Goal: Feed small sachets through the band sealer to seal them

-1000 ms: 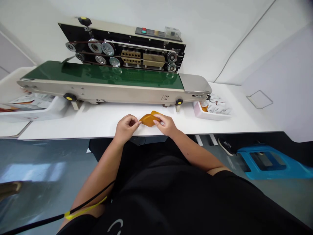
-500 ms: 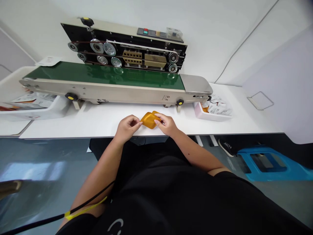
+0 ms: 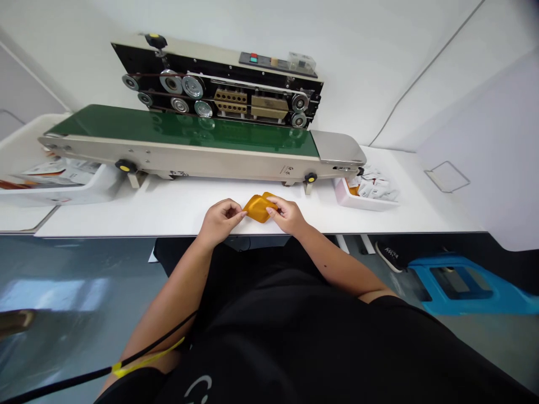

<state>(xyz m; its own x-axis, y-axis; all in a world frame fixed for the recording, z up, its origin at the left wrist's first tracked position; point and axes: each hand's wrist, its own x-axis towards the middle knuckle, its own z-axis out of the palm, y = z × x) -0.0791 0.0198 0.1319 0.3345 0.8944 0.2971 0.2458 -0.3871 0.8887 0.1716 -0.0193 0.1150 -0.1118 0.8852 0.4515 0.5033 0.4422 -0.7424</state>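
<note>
Between my hands, just above the white table's front part, is a shiny gold sachet [image 3: 256, 209]. My left hand [image 3: 221, 220] pinches its left corner between thumb and fingertips. On the other side, my right hand [image 3: 287, 215] grips the sachet with the thumb in front and fingers behind. Another gold edge shows at the top by the right fingers; whether it is a fold or a second sachet I cannot tell.
Behind the hands stands a band sealing machine [image 3: 219, 90] with a green conveyor belt [image 3: 177, 132]. A white bin [image 3: 96, 185] of sachets is at the left, a smaller tub [image 3: 366, 202] of sachets at the right. A blue stool [image 3: 475, 303] and a shoe [image 3: 388, 256] are below right.
The white sachet at the belt's left end is gone from there. Both hands keep the same hold on the gold sachet. The view has shifted slightly.
</note>
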